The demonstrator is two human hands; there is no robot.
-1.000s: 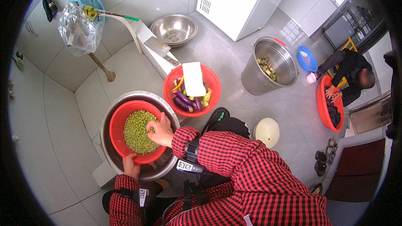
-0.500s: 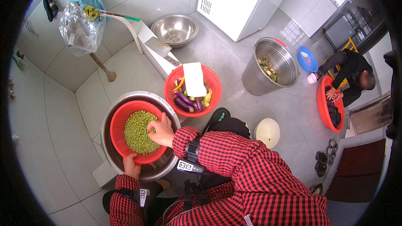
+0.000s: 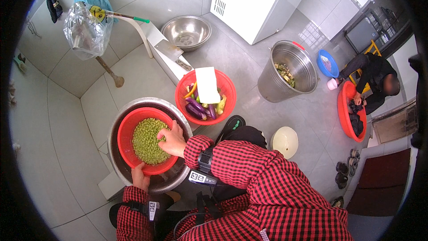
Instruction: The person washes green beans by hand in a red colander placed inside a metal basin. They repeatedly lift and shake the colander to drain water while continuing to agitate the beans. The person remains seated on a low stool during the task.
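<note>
A red plastic basin [image 3: 126, 127] sits inside a wider steel basin [image 3: 117, 160]. Green shelled beans [image 3: 149, 140] lie in it, seemingly in water. My left hand [image 3: 141, 179] grips the basin's near rim, its thumb over the edge. At the right rim is my right hand [image 3: 173, 140], closed around the edge with some fingers bent inward above the beans; its outer fingertips are partly hidden. Just beyond the steel basin stands a red basket [image 3: 228, 91] holding purple eggplants [image 3: 196, 108], other vegetables and a white rectangular item [image 3: 206, 85].
A cleaver [image 3: 168, 50] lies on the low ledge beside an empty steel bowl [image 3: 186, 31]. To the right stand a steel bucket [image 3: 272, 78] with scraps and a cream bowl [image 3: 284, 143]. Farther right, another person [image 3: 376, 78] works over a red tub [image 3: 343, 111].
My hands and the red basin stay practically where they were. At the far right, the other person's hands have shifted in the tub and now hold dark cloth.
</note>
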